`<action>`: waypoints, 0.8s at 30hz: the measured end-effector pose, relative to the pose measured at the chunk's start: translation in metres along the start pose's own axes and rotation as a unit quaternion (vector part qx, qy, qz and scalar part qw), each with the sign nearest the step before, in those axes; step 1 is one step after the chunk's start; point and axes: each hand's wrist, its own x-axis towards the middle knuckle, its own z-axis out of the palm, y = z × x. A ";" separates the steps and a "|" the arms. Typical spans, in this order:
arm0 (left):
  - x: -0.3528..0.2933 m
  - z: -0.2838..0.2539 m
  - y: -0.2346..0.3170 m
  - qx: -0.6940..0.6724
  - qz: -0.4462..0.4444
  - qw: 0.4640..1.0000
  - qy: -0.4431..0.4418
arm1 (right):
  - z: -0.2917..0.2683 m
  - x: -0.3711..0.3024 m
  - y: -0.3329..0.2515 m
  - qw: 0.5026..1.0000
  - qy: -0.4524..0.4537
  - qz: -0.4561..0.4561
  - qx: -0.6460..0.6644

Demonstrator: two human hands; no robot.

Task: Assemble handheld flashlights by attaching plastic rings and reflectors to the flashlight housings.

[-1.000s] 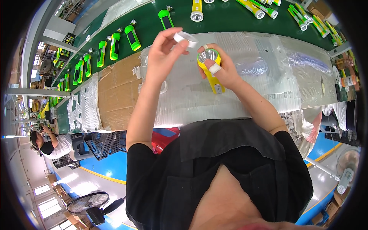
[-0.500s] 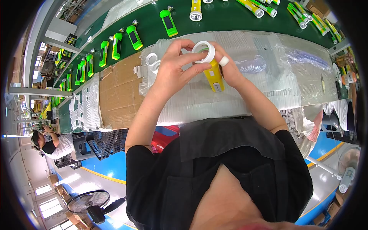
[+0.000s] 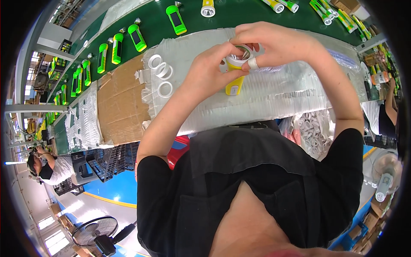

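Observation:
A yellow flashlight [image 3: 233,88] stands upright, tilted slightly, over the plastic-covered bench, its head toward me. A white ring [image 3: 235,62] sits around its head, with something shiny and round inside it. My left hand [image 3: 207,73] is closed around the head from the left, thumb and fingers pressed to its side. From above and right, my right hand [image 3: 278,45] grips the ring's rim between thumb and fingers; a white band wraps one of its digits. Fingers partly hide the head. Several loose white rings [image 3: 165,89] lie left of my left hand.
Green flashlights [image 3: 137,38] stand in a row along the green bench at the back left. More flashlights [image 3: 325,15] lie at the back right. Clear discs [image 3: 274,68] lie behind my right hand. A sack of white parts [image 3: 314,132] hangs at the bench's front edge.
My right hand has moved from behind the flashlight up to the ring's far and right side. My left hand has shifted down around the head. The ring now sits on the flashlight's head.

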 end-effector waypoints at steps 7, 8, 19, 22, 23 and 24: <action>0.001 0.007 0.002 0.034 -0.004 0.999 0.010 | 0.002 0.005 -0.014 0.990 -0.028 0.137 -0.010; 0.002 0.007 0.000 0.031 -0.004 0.999 0.011 | 0.014 0.005 -0.011 0.984 0.030 0.166 -0.048; 0.003 0.011 -0.009 -0.004 0.030 0.999 0.043 | 0.017 -0.004 0.006 0.990 0.124 0.053 -0.031; 0.004 0.016 -0.018 -0.086 0.065 0.993 0.046 | 0.022 -0.014 0.000 0.986 0.140 0.074 -0.061; 0.000 0.017 -0.013 -0.128 0.055 0.988 0.065 | 0.023 -0.021 -0.008 0.982 0.175 0.062 -0.032; -0.005 0.010 -0.017 -0.150 0.032 0.988 0.029 | 0.026 -0.026 -0.018 0.977 0.207 0.042 -0.002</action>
